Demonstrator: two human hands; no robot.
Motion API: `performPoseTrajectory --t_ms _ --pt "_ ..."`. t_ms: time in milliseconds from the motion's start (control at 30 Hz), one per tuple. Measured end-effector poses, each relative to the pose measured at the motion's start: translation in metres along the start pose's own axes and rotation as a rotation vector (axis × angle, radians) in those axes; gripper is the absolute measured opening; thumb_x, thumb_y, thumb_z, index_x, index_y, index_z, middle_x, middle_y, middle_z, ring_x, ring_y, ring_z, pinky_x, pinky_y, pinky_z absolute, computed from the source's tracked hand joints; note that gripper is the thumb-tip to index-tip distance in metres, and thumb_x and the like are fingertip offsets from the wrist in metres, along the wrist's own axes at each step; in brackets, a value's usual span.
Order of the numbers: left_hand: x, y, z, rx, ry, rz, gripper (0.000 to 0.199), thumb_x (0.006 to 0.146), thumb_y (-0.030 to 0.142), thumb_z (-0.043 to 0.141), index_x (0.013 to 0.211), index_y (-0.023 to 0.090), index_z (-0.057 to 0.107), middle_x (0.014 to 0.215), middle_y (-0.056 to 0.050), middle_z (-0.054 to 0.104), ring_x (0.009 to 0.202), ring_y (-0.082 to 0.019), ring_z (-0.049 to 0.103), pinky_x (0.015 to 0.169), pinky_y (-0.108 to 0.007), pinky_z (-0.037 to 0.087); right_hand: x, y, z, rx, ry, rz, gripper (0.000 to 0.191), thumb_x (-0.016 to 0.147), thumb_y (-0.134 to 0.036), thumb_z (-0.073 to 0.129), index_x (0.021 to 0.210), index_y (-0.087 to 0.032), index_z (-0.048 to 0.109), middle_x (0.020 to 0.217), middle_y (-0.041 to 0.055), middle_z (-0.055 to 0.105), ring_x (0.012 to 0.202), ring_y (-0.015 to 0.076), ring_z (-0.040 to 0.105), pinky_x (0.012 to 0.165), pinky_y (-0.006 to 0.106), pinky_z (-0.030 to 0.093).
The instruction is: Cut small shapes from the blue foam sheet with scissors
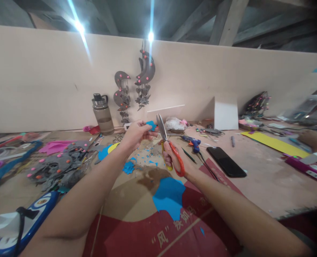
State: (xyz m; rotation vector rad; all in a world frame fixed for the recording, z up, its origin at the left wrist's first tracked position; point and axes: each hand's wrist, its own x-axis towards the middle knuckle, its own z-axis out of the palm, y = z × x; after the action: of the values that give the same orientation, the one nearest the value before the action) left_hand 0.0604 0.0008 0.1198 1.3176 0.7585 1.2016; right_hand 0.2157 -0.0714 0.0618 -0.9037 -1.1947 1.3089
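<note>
Between the fingers of my left hand (pixel 137 134) is a small blue felt flower cutout (pixel 151 125), held up over the table. My right hand (pixel 171 157) grips scissors (pixel 178 160) with red and yellow handles, blades pointing up and nearly together just right of the cutout. Whether the blades touch the cutout I cannot tell. Beneath my hands lies a larger blue felt sheet (pixel 169 196) with cut edges. More blue flower cutouts (pixel 128 167) sit left of it, among blue scraps (pixel 147 162) on the cardboard.
A glue gun (pixel 193 142) and a black phone (pixel 226 161) lie to the right. The bottle (pixel 102 114) stands against the back wall. Grey felt pieces (pixel 59 166) with pink beads lie left. Another person's hand (pixel 312 139) is at the right edge, near a purple power strip (pixel 308 167).
</note>
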Motion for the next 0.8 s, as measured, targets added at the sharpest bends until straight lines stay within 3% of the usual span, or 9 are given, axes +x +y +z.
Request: performPoseTrajectory --t_ms 133,300,567,800 --pt "0.0041 -0.0009 -0.0048 -0.006 0.022 0.051 0.017 0.067 0.015 0.069 0.079 0.014 0.056 0.065 -0.002 0.066 0.048 -0.007 0.056 0.047 -0.017 0.042 0.0021 -0.0019 0.0018 -0.061 -0.028 -0.076 0.041 0.079 -0.058 0.064 0.09 -0.022 0.047 0.061 -0.0083 0.039 0.046 0.0063 0.034 0.042 0.019 0.029" --pt "0.0057 -0.0006 -0.0068 -0.002 0.008 0.011 0.013 0.064 0.017 0.069 0.069 0.013 0.057 0.056 0.002 0.058 0.046 -0.005 0.047 0.044 -0.016 0.036 0.0003 -0.0053 0.002 -0.075 -0.111 -0.011 0.046 0.077 -0.061 0.066 0.091 -0.023 0.045 0.063 -0.0086 0.037 0.047 0.0062 0.032 0.044 0.02 0.027" --pt "0.0042 0.0027 -0.0079 0.06 -0.097 -0.049 0.007 0.059 0.016 0.064 0.061 0.013 0.058 0.058 -0.003 0.061 0.046 -0.009 0.053 0.043 -0.02 0.038 -0.0024 -0.006 0.0 -0.026 -0.205 0.048 0.046 0.077 -0.059 0.07 0.09 -0.023 0.044 0.064 -0.0078 0.036 0.049 0.0064 0.03 0.046 0.021 0.024" --pt "0.004 0.0056 -0.0103 0.089 -0.133 -0.057 0.008 0.058 0.018 0.065 0.06 0.014 0.058 0.058 -0.002 0.06 0.047 -0.008 0.052 0.044 -0.02 0.038 -0.0021 -0.007 -0.0002 0.006 -0.194 0.092 0.04 0.082 -0.055 0.063 0.081 -0.023 0.04 0.061 -0.0078 0.033 0.047 0.0063 0.025 0.046 0.022 0.019"
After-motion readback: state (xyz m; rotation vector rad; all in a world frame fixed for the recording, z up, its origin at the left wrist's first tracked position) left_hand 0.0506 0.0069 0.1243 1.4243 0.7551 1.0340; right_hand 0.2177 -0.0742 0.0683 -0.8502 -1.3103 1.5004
